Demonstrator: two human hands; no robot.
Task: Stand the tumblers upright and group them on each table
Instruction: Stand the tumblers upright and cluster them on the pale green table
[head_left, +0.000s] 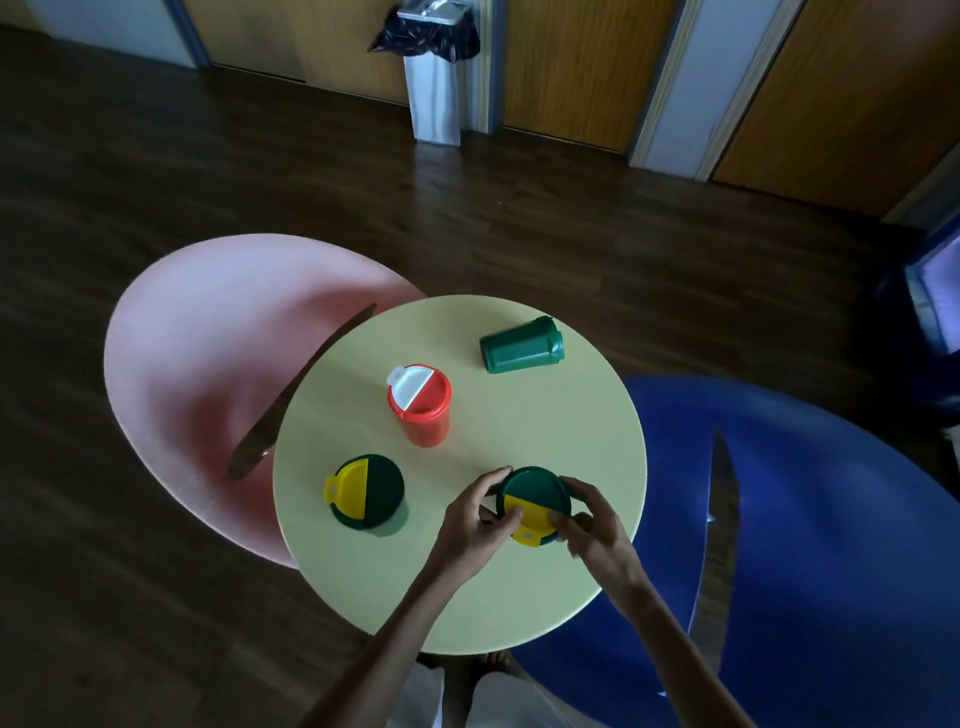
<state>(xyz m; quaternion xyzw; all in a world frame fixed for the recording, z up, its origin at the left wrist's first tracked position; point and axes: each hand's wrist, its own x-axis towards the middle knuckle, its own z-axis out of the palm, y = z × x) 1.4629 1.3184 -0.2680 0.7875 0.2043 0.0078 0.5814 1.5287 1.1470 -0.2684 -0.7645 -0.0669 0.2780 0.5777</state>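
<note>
Currently both hands, left hand (470, 525) and right hand (597, 530), grasp the upright green tumbler (532, 493); next, right the fallen green tumbler (521, 345) beyond your grip.

Single head-worn wide-angle view, looking steeply down and forward, close above the round worktop (467, 597); floor (156, 156) and doors (571, 62) beyond.

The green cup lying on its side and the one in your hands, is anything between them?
Nothing. In the head view only bare yellow table runs from the tipped green tumbler to the held tumbler.
</note>
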